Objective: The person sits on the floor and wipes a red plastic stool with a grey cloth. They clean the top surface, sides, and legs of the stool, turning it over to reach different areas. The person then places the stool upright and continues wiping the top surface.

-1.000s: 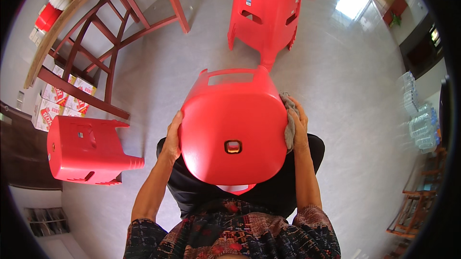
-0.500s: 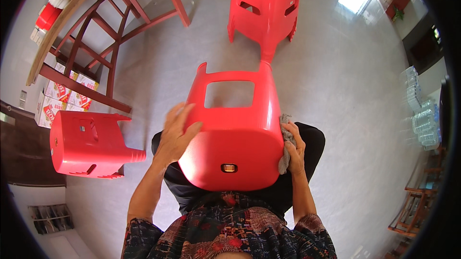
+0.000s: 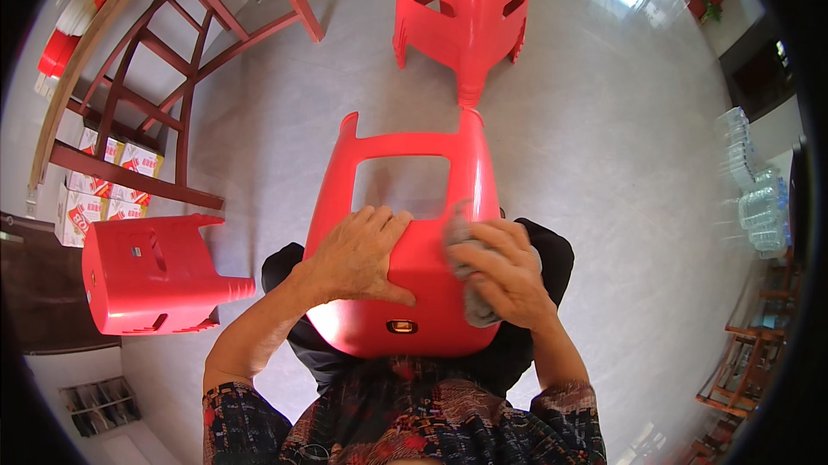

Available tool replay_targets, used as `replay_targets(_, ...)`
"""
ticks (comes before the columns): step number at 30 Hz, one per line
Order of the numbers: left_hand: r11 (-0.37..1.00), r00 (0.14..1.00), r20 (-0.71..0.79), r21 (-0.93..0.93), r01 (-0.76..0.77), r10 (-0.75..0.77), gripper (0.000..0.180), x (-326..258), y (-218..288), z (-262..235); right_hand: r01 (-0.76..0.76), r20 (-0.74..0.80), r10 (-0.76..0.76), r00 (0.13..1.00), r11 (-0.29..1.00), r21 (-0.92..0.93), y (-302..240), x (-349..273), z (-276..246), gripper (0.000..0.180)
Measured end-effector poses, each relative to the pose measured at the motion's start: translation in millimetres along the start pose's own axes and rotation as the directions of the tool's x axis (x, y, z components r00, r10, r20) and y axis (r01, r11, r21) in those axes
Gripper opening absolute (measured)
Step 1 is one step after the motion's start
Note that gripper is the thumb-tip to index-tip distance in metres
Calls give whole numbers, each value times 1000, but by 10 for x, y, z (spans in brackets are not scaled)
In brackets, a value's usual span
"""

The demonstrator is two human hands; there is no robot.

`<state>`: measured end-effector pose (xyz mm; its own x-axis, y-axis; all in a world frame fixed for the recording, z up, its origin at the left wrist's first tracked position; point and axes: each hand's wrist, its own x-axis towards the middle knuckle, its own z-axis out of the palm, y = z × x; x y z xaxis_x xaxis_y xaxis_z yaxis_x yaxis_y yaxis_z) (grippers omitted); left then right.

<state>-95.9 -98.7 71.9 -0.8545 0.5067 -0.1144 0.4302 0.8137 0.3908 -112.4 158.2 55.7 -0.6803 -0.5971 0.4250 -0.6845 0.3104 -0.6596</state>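
A red plastic stool [image 3: 423, 284] lies tipped over across my lap, seat end toward me and legs pointing away. Its seat, with a small dark-rimmed slot, faces me, and a large cut-out shows in the upper side. My left hand [image 3: 362, 258] rests on that side, fingers spread and reaching the cut-out's near edge, thumb apart. In my right hand [image 3: 509, 279] is a crumpled grey cloth [image 3: 479, 305], pressed against the stool's right edge. Motion slightly blurs the cloth and fingers.
Another red stool [image 3: 151, 275] lies on its side at the left. A further red stool [image 3: 461, 16] is ahead, close to the held stool's leg. A wooden table frame [image 3: 142, 180] and cartons [image 3: 112, 176] are at the upper left; clear plastic bottles [image 3: 763, 215] stand at the right.
My left hand has come from the stool's left edge onto its upper side. My right hand and the cloth have moved left, from beside the stool onto its surface.
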Motion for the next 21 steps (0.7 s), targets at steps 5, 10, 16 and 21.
replay_targets(5,999,999,-8,27,-31,32,98,-25,-42,-28,-97,230,49,972,974,205,896,369,295,30)
replay_targets(10,1000,998,63,-16,-7,8,96,15,-58,-107,-330,307,275,911,933,143,1692,677,573,35)
replay_targets(16,995,994,103,-90,38,-29,100,-10,-112,-120,-455,362,399,842,887,81,2389,921,899,37)
replay_targets(21,993,989,147,-108,50,-34,99,28,-105,-124,-534,258,547,797,836,-123,3474,1162,1335,41)
